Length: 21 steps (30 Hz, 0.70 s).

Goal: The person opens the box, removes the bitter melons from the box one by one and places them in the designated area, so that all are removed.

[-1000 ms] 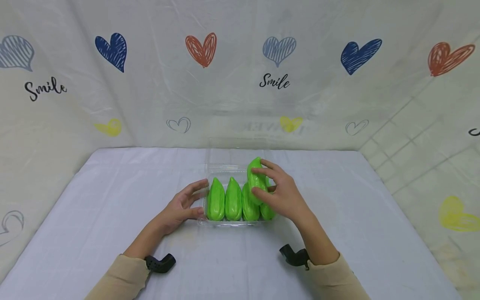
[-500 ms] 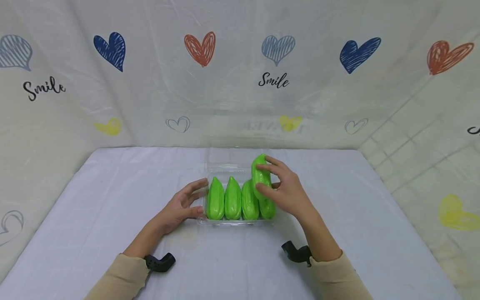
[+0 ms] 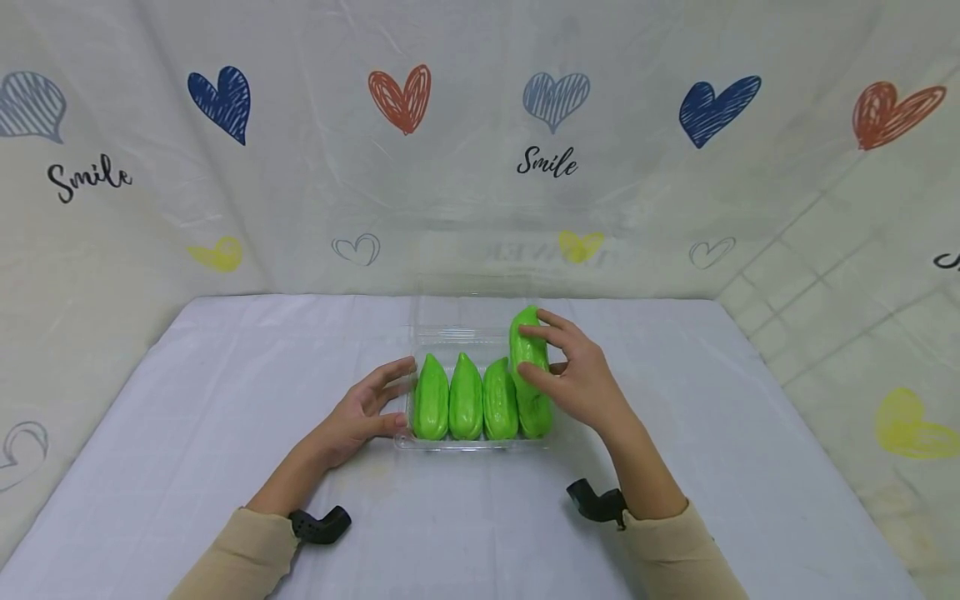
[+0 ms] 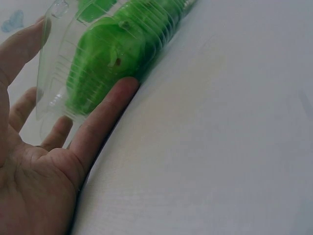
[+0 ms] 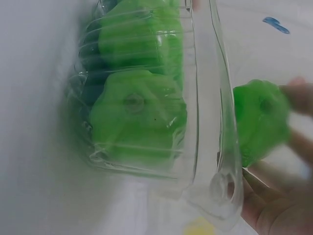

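Observation:
Several glossy green, ridged bitter melons [image 3: 467, 398] lie side by side in a clear plastic clamshell box [image 3: 472, 446]. My right hand [image 3: 573, 371] grips another bitter melon [image 3: 528, 346] between thumb and fingers, raised over the rightmost one in the box. In the right wrist view that held melon [image 5: 261, 122] shows beyond the box rim, one end toward the camera. My left hand [image 3: 367, 412] rests with extended fingers against the left side of the box. Its thumb [image 4: 105, 112] touches the lower wall in the left wrist view.
The transparent lid [image 3: 474, 304] stands raised at the back of the box. A white cloth [image 3: 300, 358] covers the table, with a heart-printed curtain [image 3: 465, 183] behind it. Each wrist carries a black camera mount [image 3: 321, 527].
My right hand has moved right and slightly up with the bitter melon, from above the third and rightmost melons to above the rightmost one. The left hand and box have stayed put.

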Motion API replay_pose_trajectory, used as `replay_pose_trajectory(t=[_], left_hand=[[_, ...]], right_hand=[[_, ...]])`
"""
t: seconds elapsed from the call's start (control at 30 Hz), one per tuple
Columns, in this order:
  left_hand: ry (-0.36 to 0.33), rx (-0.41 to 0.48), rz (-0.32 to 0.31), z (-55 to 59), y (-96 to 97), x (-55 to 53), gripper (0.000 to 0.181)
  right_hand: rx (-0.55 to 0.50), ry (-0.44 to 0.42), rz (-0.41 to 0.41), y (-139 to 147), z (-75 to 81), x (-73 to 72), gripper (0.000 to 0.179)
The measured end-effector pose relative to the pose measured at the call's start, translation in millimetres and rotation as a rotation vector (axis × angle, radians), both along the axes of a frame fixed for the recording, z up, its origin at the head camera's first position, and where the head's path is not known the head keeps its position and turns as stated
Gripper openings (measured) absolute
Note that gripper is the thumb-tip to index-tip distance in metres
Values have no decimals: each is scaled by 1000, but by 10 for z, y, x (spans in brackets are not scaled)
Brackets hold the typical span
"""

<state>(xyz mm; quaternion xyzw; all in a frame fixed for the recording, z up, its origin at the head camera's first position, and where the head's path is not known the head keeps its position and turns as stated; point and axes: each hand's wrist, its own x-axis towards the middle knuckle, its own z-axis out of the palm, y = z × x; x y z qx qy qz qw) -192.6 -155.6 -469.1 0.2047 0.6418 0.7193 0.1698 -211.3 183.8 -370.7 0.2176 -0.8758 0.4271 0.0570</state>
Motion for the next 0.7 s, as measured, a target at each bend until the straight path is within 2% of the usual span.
replay_pose_trajectory(t=[0.7], left_hand=[[-8,7,4,-4,-9,-1,81]], right_hand=[[-30,-5,-37,123,-31,-60,46]])
